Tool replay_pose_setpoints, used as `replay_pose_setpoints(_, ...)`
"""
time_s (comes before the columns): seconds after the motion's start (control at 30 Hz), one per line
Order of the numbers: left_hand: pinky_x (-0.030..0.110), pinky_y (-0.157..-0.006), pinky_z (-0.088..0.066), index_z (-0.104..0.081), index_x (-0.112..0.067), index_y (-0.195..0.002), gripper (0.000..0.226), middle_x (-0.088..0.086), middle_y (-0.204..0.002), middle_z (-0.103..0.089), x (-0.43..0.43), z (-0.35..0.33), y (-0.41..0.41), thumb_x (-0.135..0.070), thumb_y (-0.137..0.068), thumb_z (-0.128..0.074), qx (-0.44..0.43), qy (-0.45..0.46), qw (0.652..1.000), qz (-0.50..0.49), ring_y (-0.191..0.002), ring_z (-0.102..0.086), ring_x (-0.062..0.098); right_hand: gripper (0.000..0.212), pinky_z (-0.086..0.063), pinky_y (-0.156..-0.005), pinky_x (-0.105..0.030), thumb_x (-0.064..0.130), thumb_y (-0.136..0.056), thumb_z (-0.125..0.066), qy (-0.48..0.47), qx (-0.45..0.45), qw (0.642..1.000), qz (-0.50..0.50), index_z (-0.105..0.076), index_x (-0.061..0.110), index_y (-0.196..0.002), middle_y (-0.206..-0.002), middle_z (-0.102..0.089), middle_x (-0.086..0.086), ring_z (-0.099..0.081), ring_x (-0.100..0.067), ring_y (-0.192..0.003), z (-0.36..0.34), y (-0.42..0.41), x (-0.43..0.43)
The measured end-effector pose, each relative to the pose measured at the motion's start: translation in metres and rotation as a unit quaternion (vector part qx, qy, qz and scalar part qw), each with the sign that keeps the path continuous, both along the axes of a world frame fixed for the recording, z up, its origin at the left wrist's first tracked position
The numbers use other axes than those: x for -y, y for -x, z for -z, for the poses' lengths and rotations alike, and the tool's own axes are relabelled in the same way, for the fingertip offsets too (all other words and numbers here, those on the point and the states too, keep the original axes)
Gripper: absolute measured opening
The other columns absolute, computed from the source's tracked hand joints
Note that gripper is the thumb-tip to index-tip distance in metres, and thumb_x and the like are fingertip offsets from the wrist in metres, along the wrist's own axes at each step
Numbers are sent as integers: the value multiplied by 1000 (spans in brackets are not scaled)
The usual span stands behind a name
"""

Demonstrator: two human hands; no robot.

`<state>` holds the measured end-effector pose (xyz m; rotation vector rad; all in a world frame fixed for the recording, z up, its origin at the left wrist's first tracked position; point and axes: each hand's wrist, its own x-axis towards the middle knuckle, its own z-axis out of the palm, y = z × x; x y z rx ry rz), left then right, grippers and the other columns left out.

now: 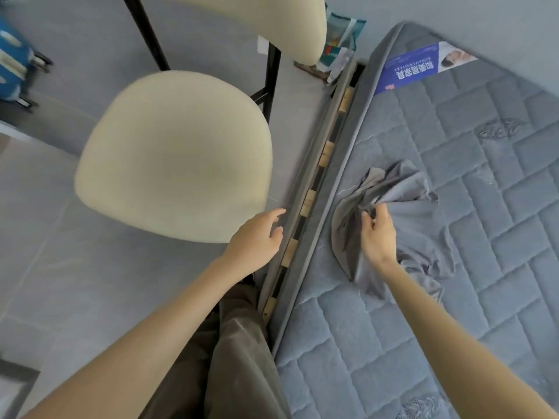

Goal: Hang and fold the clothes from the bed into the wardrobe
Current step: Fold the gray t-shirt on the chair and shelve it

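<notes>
Right now my right hand (378, 234) pinches a fold of the grey garment (420, 213), thumb and fingertips curled into the cloth; I judge this is to lift it clear of the mattress (453, 313). The garment lies crumpled near the mattress's left edge, at about 3 o'clock in my view, and it is the only clothing I can see on the bed. My left hand (257, 237) hovers at 9 o'clock from the right one, over the bed rail (302, 182). Its fingers are loosely spread and hold nothing, probably ready to take a second corner. The chair (175, 155) stands at 10 o'clock, just beside the rail. No wardrobe is in view, so hanging or folding is not yet begun.
</notes>
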<state>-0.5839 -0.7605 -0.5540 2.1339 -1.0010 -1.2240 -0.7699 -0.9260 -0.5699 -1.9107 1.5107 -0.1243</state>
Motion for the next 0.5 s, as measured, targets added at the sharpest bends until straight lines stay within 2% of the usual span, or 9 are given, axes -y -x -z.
replay_pose_setpoints(0.03,22,-95,-34,-36,-23,-146,45,0,-141,-49,-4,-8,-4,-23,-101,-42,0,9,1000,-7,-126,-48,17,10,-37,-56,-26,20,-103,-40,2,35,999,9,-41,11,-98,-79,-49,-5,-45,-16,-65,-20,-2,-2)
replay_pose_setpoints(0.1,21,-95,-34,-37,-24,-145,45,-1,-141,-49,-12,-29,-14,-22,-101,-42,-2,30,999,-29,-126,-48,15,13,-34,-47,-15,24,-103,-41,10,99,995,15,-40,20,-90,-66,-46,2,-41,-3,-53,-62,-9,-9)
replay_pose_setpoints(0.17,20,-95,-34,-38,-25,-145,45,-2,-140,-50,-20,-52,-26,-22,-100,-43,-1,53,997,-56,-124,-49,14,17,-35,-50,-15,24,-103,-42,16,158,987,5,-41,26,-86,-64,-48,11,-40,0,-54,-104,-23,-18)
replay_pose_setpoints(0.27,24,-97,-37,-37,-28,-144,47,-3,-138,-51,-33,-92,-47,-23,-99,-46,9,85,992,-93,-121,-51,15,20,-34,-58,-25,21,-102,-42,7,237,971,-17,-42,31,-85,-67,-48,7,-40,-7,-62,-167,-54,-37)
replay_pose_setpoints(0.37,21,-96,-35,-33,-29,-146,52,-4,-140,-48,-51,-135,-68,-22,-97,-50,19,141,983,-117,-124,-48,12,27,-30,-52,-18,18,-102,-43,-1,309,949,-63,-43,37,-82,-59,-41,13,-34,-6,-56,-228,-90,-62)
replay_pose_setpoints(0.43,20,-103,-29,-27,-30,-149,58,-3,-147,-40,-69,-161,-84,-25,-97,-53,37,188,970,-147,-133,-39,12,20,-30,-51,-16,17,-102,-44,-20,354,928,-112,-45,31,-88,-61,-42,9,-35,-8,-58,-265,-119,-80)
replay_pose_setpoints(0.5,23,-109,-20,-20,-36,-150,66,0,-152,-29,-92,-182,-102,-33,-94,-56,93,216,950,-206,-140,-26,14,14,-31,-55,-19,16,-102,-46,-41,384,910,-149,-47,25,-92,-62,-42,4,-38,-10,-60,-295,-150,-97)
